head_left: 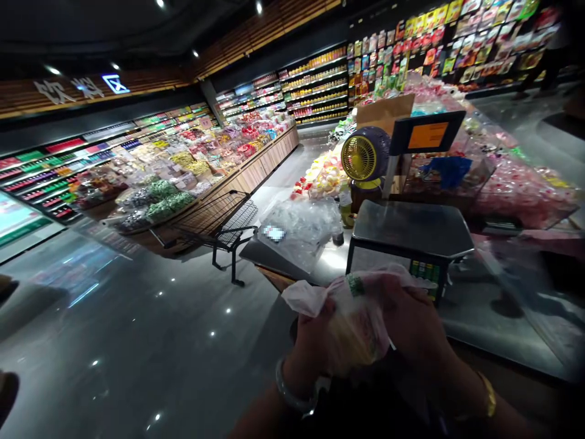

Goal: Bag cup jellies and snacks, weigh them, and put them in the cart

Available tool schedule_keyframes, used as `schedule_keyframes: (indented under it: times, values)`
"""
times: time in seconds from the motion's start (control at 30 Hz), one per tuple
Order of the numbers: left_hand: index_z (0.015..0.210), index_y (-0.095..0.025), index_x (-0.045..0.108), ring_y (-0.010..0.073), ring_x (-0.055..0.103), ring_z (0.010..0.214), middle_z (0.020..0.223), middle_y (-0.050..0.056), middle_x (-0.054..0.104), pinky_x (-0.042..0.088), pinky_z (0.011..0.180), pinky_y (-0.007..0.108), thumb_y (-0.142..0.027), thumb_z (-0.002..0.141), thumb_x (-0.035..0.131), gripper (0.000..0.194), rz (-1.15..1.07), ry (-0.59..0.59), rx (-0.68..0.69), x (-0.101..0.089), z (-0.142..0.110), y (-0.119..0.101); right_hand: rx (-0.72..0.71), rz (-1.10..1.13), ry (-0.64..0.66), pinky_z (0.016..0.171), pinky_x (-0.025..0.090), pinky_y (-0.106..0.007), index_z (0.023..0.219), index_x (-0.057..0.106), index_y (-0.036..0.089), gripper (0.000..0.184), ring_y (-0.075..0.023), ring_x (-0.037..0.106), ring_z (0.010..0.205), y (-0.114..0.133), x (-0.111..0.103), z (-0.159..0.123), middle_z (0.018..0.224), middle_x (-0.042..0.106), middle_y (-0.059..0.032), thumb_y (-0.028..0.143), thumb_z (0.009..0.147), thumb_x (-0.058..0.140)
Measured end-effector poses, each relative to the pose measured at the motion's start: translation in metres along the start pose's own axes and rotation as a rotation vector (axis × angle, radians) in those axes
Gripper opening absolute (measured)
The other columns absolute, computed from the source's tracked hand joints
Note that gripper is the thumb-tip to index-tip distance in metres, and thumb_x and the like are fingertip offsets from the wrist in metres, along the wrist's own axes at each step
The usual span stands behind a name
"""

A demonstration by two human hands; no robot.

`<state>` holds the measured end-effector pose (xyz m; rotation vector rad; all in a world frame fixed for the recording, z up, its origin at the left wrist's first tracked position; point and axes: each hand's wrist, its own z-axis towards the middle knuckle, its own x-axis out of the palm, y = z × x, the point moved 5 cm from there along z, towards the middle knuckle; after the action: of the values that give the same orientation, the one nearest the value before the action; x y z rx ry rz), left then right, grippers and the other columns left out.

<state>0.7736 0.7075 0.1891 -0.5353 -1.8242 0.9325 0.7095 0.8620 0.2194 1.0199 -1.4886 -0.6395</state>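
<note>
Between my two hands is a thin, see-through plastic bag (356, 329) with something pale yellow inside, too blurred to name. My left hand (313, 344) is closed on the bag's left side, where a white, crumpled end sticks out. On the other side, my right hand (414, 323) grips the upper right part of the bag; its fingers are partly hidden. A small green print or label shows near the top of the plastic. Just beyond the bag stands a weighing scale (411, 228) with a flat metal top and a raised display (427, 133) lit orange.
Clear plastic bags (301, 225) lie on the counter left of the scale. A yellow and purple fan (363, 155) stands behind it. Wrapped goods (516, 189) are heaped at right. A black shopping cart (223, 225) stands on the floor at left, beside a long wooden display bin (260, 167).
</note>
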Motion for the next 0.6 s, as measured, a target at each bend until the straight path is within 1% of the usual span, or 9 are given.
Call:
schedule_keyframes:
  times: [0.1, 0.17, 0.2, 0.27, 0.33, 0.4, 0.47, 0.57, 0.6]
  values:
    - [0.105, -0.021, 0.076, 0.0302, 0.060, 0.123, 0.129, 0.008, 0.069, 0.048, 0.104, 0.041, -0.040, 0.079, 0.078, 0.032, -0.144, 0.133, 0.096, -0.019, -0.015, -0.038, 0.077, 0.157, 0.062, 0.078, 0.056, -0.038, 0.087, 0.076, 0.027, 0.034, -0.0239, 0.069, 0.080, -0.024, 0.024, -0.017, 0.084, 0.076, -0.0025, 0.056, 0.071, 0.081]
    - [0.100, -0.022, 0.074, 0.0291, 0.057, 0.128, 0.133, 0.008, 0.067, 0.046, 0.106, 0.042, -0.040, 0.085, 0.073, 0.023, -0.263, 0.188, 0.106, -0.034, -0.022, -0.059, 0.157, 0.275, 0.084, 0.079, 0.056, -0.038, 0.091, 0.074, 0.028, 0.029, -0.0222, 0.069, 0.082, -0.044, 0.041, -0.027, 0.090, 0.076, -0.0017, 0.051, 0.074, 0.080]
    - [0.093, -0.022, 0.072, 0.0273, 0.060, 0.123, 0.124, 0.007, 0.071, 0.046, 0.105, 0.042, -0.038, 0.088, 0.070, 0.018, -0.332, 0.212, 0.076, -0.040, -0.025, -0.067, 0.192, 0.322, 0.101, 0.077, 0.056, -0.036, 0.087, 0.073, 0.027, 0.025, -0.0206, 0.068, 0.080, -0.053, 0.050, -0.032, 0.087, 0.075, -0.0010, 0.048, 0.076, 0.080]
    - [0.076, -0.020, 0.064, 0.0195, 0.068, 0.092, 0.085, 0.003, 0.072, 0.050, 0.094, 0.038, -0.033, 0.090, 0.066, 0.019, -0.466, 0.252, -0.024, -0.051, -0.029, -0.079, 0.219, 0.368, 0.162, 0.071, 0.054, -0.032, 0.077, 0.068, 0.025, 0.019, -0.0167, 0.063, 0.071, -0.068, 0.071, -0.041, 0.075, 0.067, 0.0005, 0.042, 0.080, 0.076]
    - [0.065, -0.019, 0.051, 0.0103, 0.052, 0.055, 0.052, -0.005, 0.047, 0.049, 0.073, 0.029, -0.027, 0.091, 0.062, 0.029, -0.531, 0.273, -0.138, -0.061, -0.028, -0.085, 0.190, 0.380, 0.236, 0.066, 0.051, -0.029, 0.068, 0.060, 0.023, 0.025, -0.0139, 0.055, 0.063, -0.079, 0.092, -0.050, 0.064, 0.055, 0.0022, 0.038, 0.084, 0.072]
    - [0.061, -0.020, 0.043, 0.0075, 0.029, 0.044, 0.046, -0.009, 0.027, 0.038, 0.054, 0.024, -0.024, 0.089, 0.058, 0.032, -0.479, 0.294, -0.231, -0.072, -0.025, -0.090, 0.123, 0.301, 0.288, 0.064, 0.048, -0.028, 0.065, 0.056, 0.022, 0.030, -0.0139, 0.050, 0.062, -0.086, 0.108, -0.058, 0.062, 0.049, 0.0023, 0.039, 0.087, 0.067]
    - [0.062, -0.020, 0.043, 0.0073, 0.025, 0.045, 0.049, -0.009, 0.026, 0.031, 0.049, 0.024, -0.025, 0.085, 0.058, 0.027, -0.348, 0.330, -0.293, -0.086, -0.023, -0.095, 0.024, 0.105, 0.290, 0.064, 0.046, -0.029, 0.067, 0.059, 0.021, 0.031, -0.0151, 0.050, 0.064, -0.090, 0.119, -0.063, 0.064, 0.052, 0.0006, 0.042, 0.089, 0.064]
    - [0.079, -0.016, 0.056, 0.0082, 0.044, 0.056, 0.064, -0.004, 0.048, 0.039, 0.058, 0.023, -0.021, 0.074, 0.066, 0.013, -0.097, 0.434, -0.329, -0.106, -0.028, -0.105, -0.168, -0.277, 0.287, 0.064, 0.045, -0.030, 0.074, 0.068, 0.021, 0.026, -0.0173, 0.054, 0.071, -0.089, 0.131, -0.068, 0.080, 0.062, -0.0037, 0.041, 0.090, 0.064]
    - [0.091, -0.016, 0.059, 0.0103, 0.053, 0.064, 0.074, -0.002, 0.057, 0.043, 0.064, 0.024, -0.018, 0.070, 0.071, 0.024, 0.008, 0.472, -0.345, -0.111, -0.032, -0.108, -0.252, -0.398, 0.317, 0.068, 0.046, -0.031, 0.072, 0.069, 0.020, 0.024, -0.0184, 0.056, 0.076, -0.087, 0.138, -0.071, 0.088, 0.063, -0.0051, 0.038, 0.089, 0.065]
